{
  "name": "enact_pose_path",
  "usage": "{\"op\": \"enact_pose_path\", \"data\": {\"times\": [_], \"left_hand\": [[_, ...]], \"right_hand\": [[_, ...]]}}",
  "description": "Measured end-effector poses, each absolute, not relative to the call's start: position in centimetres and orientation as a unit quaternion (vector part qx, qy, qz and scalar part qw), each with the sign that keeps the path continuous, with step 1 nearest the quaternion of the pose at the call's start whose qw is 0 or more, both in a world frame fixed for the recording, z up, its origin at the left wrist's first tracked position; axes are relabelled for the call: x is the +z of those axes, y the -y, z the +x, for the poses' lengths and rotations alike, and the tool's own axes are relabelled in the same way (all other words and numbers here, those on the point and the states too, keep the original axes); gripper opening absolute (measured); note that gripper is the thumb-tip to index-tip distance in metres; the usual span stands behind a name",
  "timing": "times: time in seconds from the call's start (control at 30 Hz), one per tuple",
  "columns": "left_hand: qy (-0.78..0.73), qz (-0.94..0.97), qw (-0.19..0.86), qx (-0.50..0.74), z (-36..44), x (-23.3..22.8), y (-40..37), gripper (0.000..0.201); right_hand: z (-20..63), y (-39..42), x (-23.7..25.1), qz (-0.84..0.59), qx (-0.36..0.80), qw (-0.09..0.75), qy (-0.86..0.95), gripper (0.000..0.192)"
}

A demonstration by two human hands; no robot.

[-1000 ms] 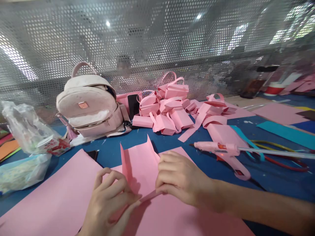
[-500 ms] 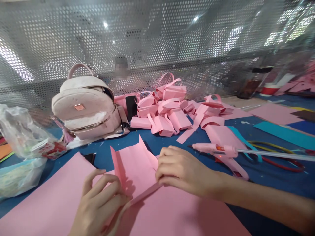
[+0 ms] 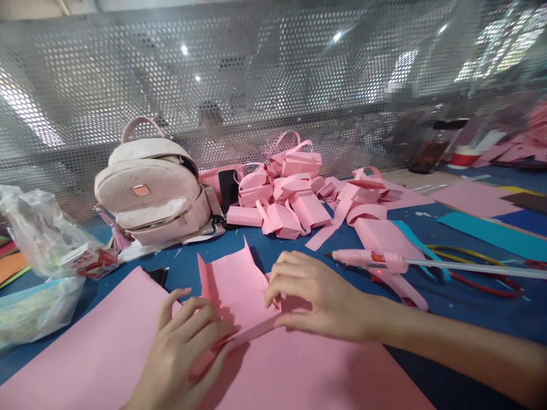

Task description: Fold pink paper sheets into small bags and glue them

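Pink paper piece (image 3: pixel 237 287) stands half-folded on a larger pink sheet (image 3: pixel 299 370) on the blue bench (image 3: pixel 470 307). The left hand (image 3: pixel 183 353) and right hand (image 3: pixel 316 296) each pinch its lower fold, fingers clenched, creasing it flat.

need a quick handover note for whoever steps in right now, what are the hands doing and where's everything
Left hand: pinching the near end of a fold in the pink paper piece, fingers pressed on the crease.
Right hand: holding the far end of the same fold down on the large pink sheet.
Things: pink glue gun lies right of the hands on the blue table; pile of finished pink paper bags sits behind, beside the backpack.
Done: one side flap stands up, bottom fold is creased.
Left: the piece is still open and unglued, with no handle on it.
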State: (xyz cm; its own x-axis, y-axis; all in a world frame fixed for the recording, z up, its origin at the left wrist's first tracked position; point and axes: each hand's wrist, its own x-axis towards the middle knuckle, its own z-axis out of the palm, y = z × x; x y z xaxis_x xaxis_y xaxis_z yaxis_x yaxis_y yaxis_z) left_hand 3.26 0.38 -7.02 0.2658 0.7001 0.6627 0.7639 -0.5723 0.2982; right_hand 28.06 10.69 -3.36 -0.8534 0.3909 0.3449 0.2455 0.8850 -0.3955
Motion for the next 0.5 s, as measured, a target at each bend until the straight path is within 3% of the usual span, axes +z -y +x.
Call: {"op": "enact_pose_path", "data": {"times": [0.17,0.37,0.5], "left_hand": [[0.464,-0.789,0.032,-0.402,3.5,-7.1,-0.4,0.022],[0.454,-0.802,0.059,-0.385,3.8,-7.3,-0.2,0.017],[0.435,-0.815,0.146,-0.355,3.9,-8.1,0.5,0.009]], "right_hand": [[27.8,-10.1,-3.4,-0.148,0.114,0.194,0.963,0.004],[27.4,-9.4,-4.4,-0.105,0.068,0.234,0.964,0.012],[27.1,-8.7,-5.2,-0.064,-0.034,0.237,0.969,0.019]]}}
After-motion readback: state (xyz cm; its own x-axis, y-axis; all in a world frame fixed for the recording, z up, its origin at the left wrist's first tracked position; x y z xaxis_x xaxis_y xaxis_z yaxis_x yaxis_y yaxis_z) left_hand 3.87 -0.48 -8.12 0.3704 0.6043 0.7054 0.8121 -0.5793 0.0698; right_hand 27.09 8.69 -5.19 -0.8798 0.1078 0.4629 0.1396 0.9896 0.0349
